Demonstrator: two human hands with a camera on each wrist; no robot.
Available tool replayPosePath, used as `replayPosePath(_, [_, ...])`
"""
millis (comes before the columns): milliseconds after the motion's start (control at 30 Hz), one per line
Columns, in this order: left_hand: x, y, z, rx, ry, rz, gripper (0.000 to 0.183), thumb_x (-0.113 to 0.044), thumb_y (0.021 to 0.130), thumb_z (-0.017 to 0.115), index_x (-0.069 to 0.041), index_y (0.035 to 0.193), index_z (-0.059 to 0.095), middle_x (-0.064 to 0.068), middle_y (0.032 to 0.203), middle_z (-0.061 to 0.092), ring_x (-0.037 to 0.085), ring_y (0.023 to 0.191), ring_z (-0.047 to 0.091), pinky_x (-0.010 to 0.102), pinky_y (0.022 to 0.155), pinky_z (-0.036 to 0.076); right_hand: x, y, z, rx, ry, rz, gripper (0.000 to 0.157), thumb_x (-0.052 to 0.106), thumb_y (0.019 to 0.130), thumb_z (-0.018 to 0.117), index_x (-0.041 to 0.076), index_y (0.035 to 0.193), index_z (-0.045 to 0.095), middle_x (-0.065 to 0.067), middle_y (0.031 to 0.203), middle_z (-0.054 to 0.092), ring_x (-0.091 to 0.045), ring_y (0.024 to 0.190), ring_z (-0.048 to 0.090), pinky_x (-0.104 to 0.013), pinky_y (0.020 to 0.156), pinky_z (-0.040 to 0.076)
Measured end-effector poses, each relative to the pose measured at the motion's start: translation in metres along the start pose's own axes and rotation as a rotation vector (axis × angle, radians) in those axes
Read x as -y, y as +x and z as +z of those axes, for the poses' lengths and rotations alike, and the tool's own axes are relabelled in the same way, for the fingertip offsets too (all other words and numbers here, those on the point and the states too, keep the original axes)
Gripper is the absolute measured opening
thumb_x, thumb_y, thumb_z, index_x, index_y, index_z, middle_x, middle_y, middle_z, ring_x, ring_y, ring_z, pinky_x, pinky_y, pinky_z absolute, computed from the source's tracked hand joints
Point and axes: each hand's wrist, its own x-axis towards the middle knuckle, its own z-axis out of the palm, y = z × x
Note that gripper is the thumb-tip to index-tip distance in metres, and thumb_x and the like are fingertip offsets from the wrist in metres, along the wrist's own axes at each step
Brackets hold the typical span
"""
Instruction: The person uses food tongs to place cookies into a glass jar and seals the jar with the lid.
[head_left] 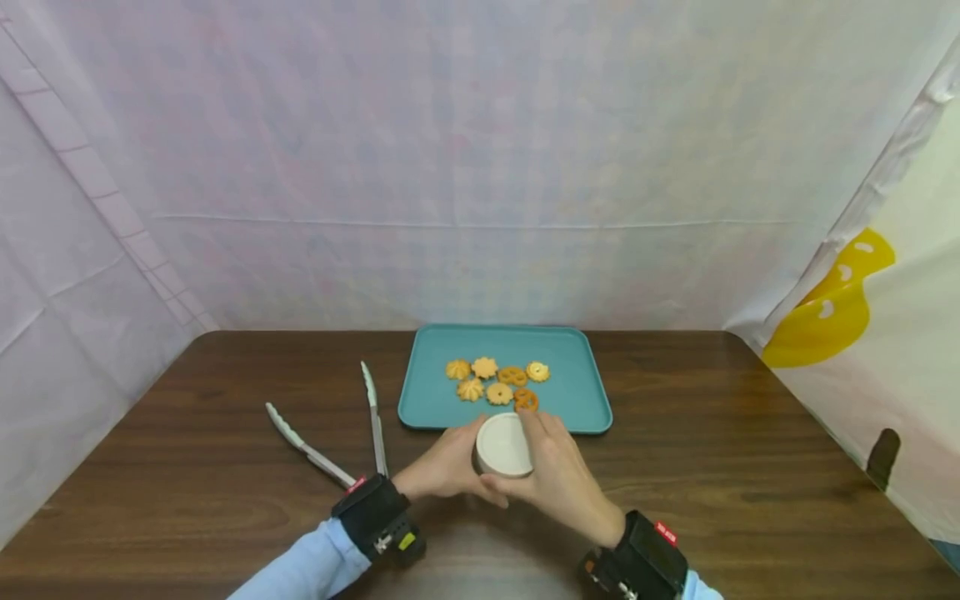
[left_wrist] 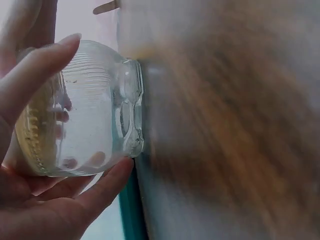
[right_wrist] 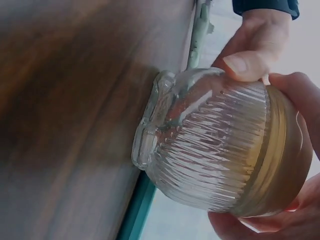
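Note:
A clear ribbed glass jar (right_wrist: 205, 145) with a lid (head_left: 504, 445), pale on top and gold at the side, stands upright at the tray's near edge. Its foot is right at the tabletop in both wrist views. My left hand (head_left: 447, 467) holds the glass body from the left, thumb on the near side and fingers round the far side. From the other side my right hand (head_left: 558, 475) grips the lid, its thumb and fingers curled at the gold rim (right_wrist: 280, 145). Only glass and reflections show inside the jar's lower part.
Behind the jar lies a teal tray (head_left: 577, 408) bearing several cookies (head_left: 484, 367) and pretzel-shaped biscuits (head_left: 513, 376). Metal tongs (head_left: 322, 460) with pale tips lie spread on the brown table (head_left: 720, 450), partly hidden by my left wrist. Pale cloth (head_left: 465, 167) hangs around the table.

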Motion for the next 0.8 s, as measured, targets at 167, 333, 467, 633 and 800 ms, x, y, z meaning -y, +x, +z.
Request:
replayPosePath(167, [0.003,0.002,0.000,0.030,0.006,-0.007,0.094,-0.029,0.053,0.084,-0.004,0.131,0.038,0.016,0.124,0.054,0.027,0.107,0.051,0.048,0.091,0.044,-0.002,0.002,-0.001,0.015,0.008,-0.005,0.075,0.051,0.060,0.073,-0.003,0.108,0.053,-0.013,0.094,0.060,-0.020,0.083,0.049,-0.035,0.062,0.048])
replayPosePath(333, [0.004,0.004,0.001,0.045,-0.013,-0.029,0.096,-0.031,0.052,0.084,-0.004,0.131,0.037,0.016,0.125,0.053,0.026,0.108,0.051,0.047,0.092,0.044,-0.005,0.003,-0.003,0.034,0.032,-0.012,0.078,0.051,0.059,0.074,-0.004,0.110,0.053,-0.012,0.096,0.060,-0.020,0.084,0.049,-0.036,0.065,0.045])
replayPosePath(467, [0.004,0.004,0.001,0.041,-0.005,-0.036,0.096,-0.031,0.050,0.084,-0.004,0.130,0.038,0.016,0.124,0.054,0.026,0.108,0.051,0.047,0.091,0.044,-0.008,0.003,-0.004,0.100,0.077,0.011,0.078,0.052,0.061,0.073,-0.001,0.114,0.052,-0.011,0.101,0.059,-0.021,0.088,0.048,-0.036,0.066,0.046])
replayPosePath(633, [0.005,0.005,0.001,0.047,-0.008,-0.046,0.095,-0.031,0.050,0.085,-0.005,0.129,0.039,0.015,0.123,0.055,0.026,0.107,0.052,0.046,0.090,0.044,-0.015,0.006,-0.008,0.202,0.167,0.021,0.079,0.051,0.063,0.072,0.001,0.120,0.049,-0.010,0.108,0.056,-0.024,0.096,0.048,-0.041,0.070,0.050])
replayPosePath(800, [0.004,0.006,0.001,0.058,-0.005,-0.054,0.096,-0.031,0.050,0.085,-0.006,0.129,0.038,0.014,0.124,0.054,0.025,0.108,0.051,0.046,0.091,0.044,-0.025,0.012,-0.013,0.307,0.248,-0.014,0.077,0.054,0.063,0.071,0.010,0.121,0.048,-0.006,0.109,0.053,-0.021,0.096,0.048,-0.042,0.073,0.049])
